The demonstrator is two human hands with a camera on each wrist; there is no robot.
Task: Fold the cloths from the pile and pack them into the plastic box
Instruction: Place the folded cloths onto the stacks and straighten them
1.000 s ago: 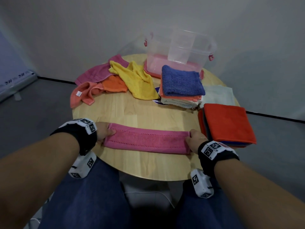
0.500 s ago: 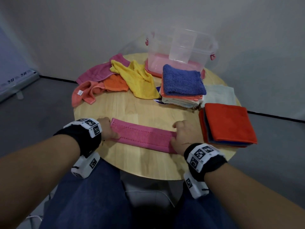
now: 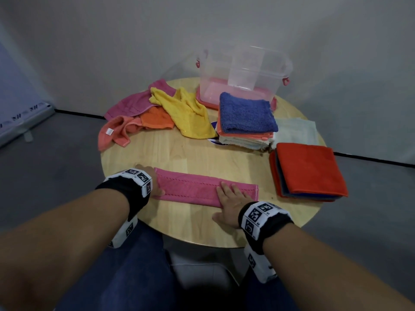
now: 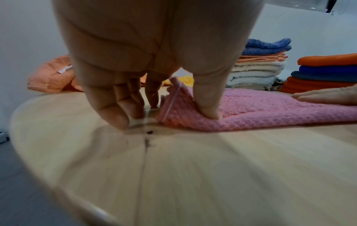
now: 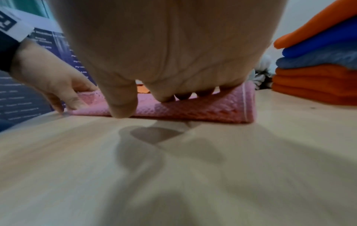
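A pink cloth (image 3: 202,188), already folded into a long narrow strip, lies along the near side of the round wooden table (image 3: 193,153). The left hand (image 4: 154,64) pinches the strip's left end, thumb pressed on top and a finger tucked behind the raised edge, probably so that end can be lifted and carried over. The right hand (image 3: 231,204) lies flat with its fingers spread on the strip right of its middle, which looks like a way to pin the cloth and mark the crease for the next fold. The plastic box (image 3: 243,77) stands at the far side, open, on what seems to be its pink lid (no cloth is visible inside it). In front of it sit 2 stacks of folded cloths: 1 topped blue (image 3: 246,113), 1 topped orange-red (image 3: 308,169) at the right. The unfolded pile (image 3: 157,108) waits at the far left, so I judge packing has not begun.
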